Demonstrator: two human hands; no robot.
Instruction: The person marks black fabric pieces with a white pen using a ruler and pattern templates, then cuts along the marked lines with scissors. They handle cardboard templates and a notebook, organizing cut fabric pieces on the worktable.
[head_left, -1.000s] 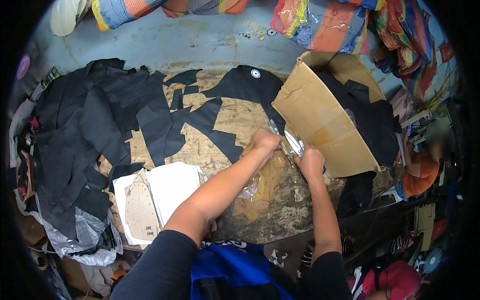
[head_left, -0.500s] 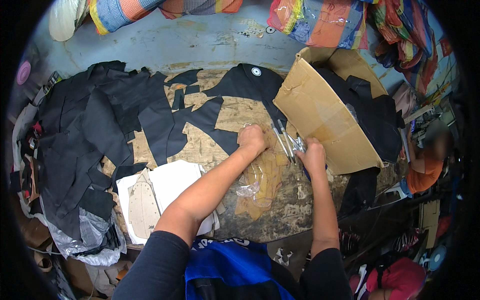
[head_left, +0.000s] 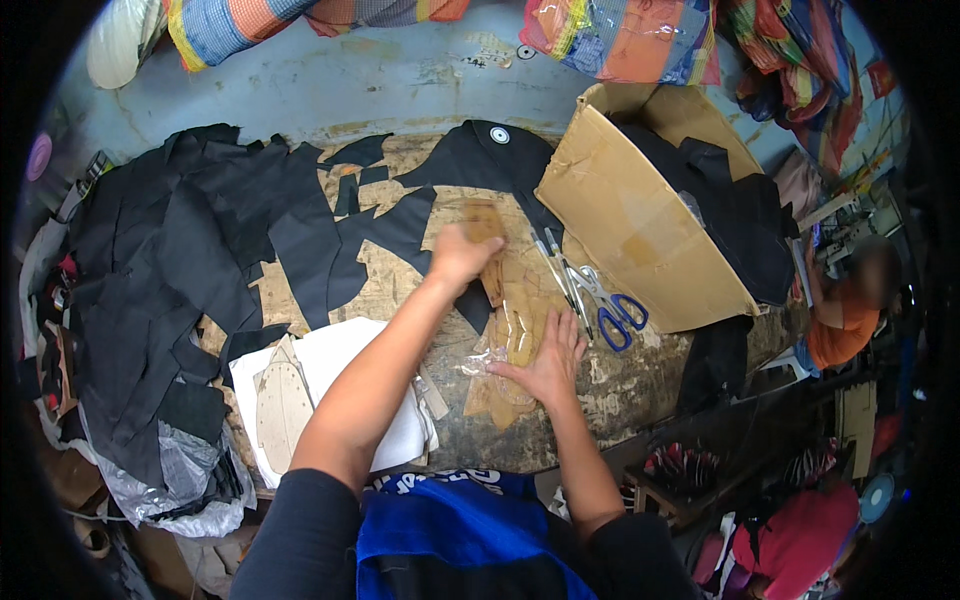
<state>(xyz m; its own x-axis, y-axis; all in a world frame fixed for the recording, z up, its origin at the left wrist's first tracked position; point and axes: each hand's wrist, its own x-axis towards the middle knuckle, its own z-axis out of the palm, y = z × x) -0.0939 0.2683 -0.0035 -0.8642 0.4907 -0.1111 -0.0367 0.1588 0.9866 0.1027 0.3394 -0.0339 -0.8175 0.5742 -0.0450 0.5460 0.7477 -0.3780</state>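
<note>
My left hand [head_left: 462,257], slightly blurred, grips a translucent amber pattern piece [head_left: 484,216] over the middle of the table. My right hand [head_left: 552,362] lies with its fingers spread on more amber pattern pieces [head_left: 518,338]. Clear plastic [head_left: 484,362] shows beside its thumb. Just right of my hands, scissors [head_left: 618,318] with blue handles rest on the wood, touched by neither hand. Several slim pens [head_left: 560,268] lie between the scissors and the amber pieces.
Black cut material [head_left: 170,260] covers the table's left. White sheets [head_left: 352,350] bear a pale shoe-shaped pattern [head_left: 284,406]. A tilted cardboard box [head_left: 640,220] holding black pieces stands at the right. Beyond the table's right end sits a person in orange [head_left: 845,325].
My right hand has let go of the scissors and moved left onto the amber pieces. My left hand has shifted left and slightly up, with an amber piece now in it.
</note>
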